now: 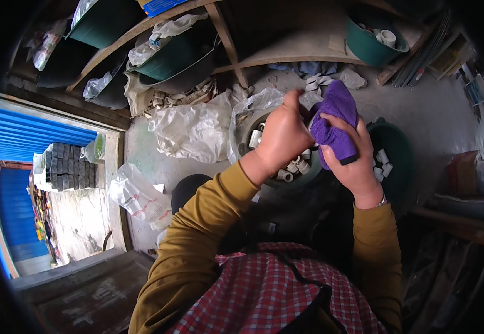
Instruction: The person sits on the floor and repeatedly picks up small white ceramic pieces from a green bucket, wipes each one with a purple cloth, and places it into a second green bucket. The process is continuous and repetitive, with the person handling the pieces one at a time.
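Note:
A purple cloth (337, 103) is gripped in my right hand (359, 167), its fingers wrapped round one side. My left hand (282, 136) is closed right beside the cloth, with one digit raised. What its curled fingers hold, if anything, is hidden behind the hand and cloth. Below both hands stands a tub with a plastic liner (237, 119), holding several white pipe fittings (285, 176). Just right of my right hand is a dark green basin (402, 153), with a few white fittings (386, 168) inside.
Crumpled clear plastic sheeting (194, 131) and a plastic bag (136, 195) lie on the floor to the left. Wooden shelving (228, 42) at the back bears green basins, one with white fittings (388, 38). A doorway opens at far left, near stacked dark blocks (69, 166).

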Action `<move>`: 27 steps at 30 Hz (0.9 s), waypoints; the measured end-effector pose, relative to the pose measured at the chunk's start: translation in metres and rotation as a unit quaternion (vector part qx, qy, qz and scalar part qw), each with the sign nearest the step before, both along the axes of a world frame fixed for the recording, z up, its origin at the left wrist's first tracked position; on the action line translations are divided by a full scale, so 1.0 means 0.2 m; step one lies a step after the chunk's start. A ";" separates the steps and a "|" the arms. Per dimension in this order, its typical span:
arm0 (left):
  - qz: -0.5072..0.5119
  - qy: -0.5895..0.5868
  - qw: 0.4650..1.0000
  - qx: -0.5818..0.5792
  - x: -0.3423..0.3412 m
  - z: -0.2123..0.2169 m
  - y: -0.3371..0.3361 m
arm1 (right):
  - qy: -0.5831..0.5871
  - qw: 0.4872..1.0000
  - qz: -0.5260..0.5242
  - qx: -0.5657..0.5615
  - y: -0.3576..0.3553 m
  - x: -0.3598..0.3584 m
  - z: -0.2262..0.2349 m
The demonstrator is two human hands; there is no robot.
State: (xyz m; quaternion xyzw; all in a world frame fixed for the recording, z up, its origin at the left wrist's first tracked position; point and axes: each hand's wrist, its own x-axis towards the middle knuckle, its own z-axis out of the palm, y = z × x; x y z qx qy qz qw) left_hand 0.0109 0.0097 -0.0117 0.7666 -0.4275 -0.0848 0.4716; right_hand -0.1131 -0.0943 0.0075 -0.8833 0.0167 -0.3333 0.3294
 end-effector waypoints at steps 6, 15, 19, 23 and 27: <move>0.034 -0.103 0.989 0.098 -0.04 0.02 -0.02 | -0.017 0.991 -0.133 0.010 0.03 0.06 -0.14; -0.010 -0.423 0.905 0.037 -0.04 -0.07 0.03 | 0.115 0.721 -0.097 0.677 -0.01 0.10 -0.17; 0.017 -0.397 0.915 0.072 -0.05 -0.08 0.00 | 0.069 0.833 -0.105 0.539 0.03 0.10 -0.17; 0.025 -0.202 0.977 0.064 -0.06 -0.04 -0.02 | -0.038 0.978 -0.092 0.181 0.10 0.06 -0.23; 0.032 -0.184 0.981 0.055 -0.08 -0.04 -0.01 | -0.068 0.978 -0.087 0.177 0.08 0.11 -0.20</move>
